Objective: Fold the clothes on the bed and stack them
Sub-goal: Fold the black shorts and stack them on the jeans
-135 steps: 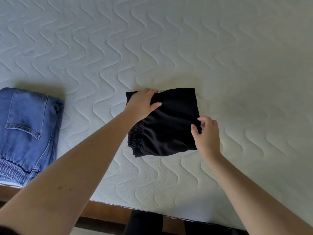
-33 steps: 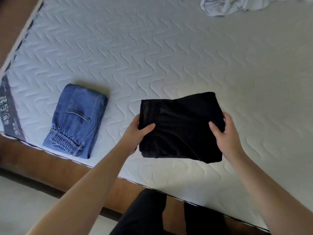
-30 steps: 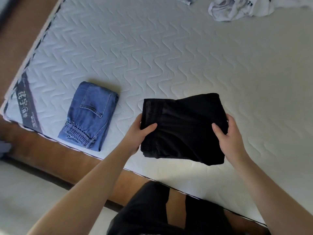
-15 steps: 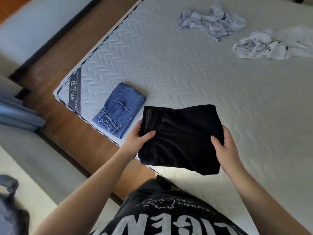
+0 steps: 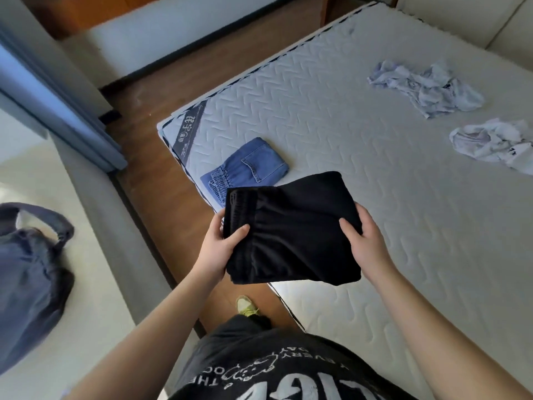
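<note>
Lifted off the mattress (image 5: 403, 212) since a second ago, the folded black shorts (image 5: 291, 229) hang between both hands — left hand (image 5: 217, 249) and right hand (image 5: 366, 243) gripping opposite edges — just short of the folded jeans (image 5: 248, 168); two crumpled pale garments (image 5: 427, 88) lie beyond.

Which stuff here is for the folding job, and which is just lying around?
For the job:
- folded black garment, held by left hand and right hand
- folded blue jeans
- two crumpled white clothes
- mattress

Lying about:
- dark bag
- blue curtain
</note>
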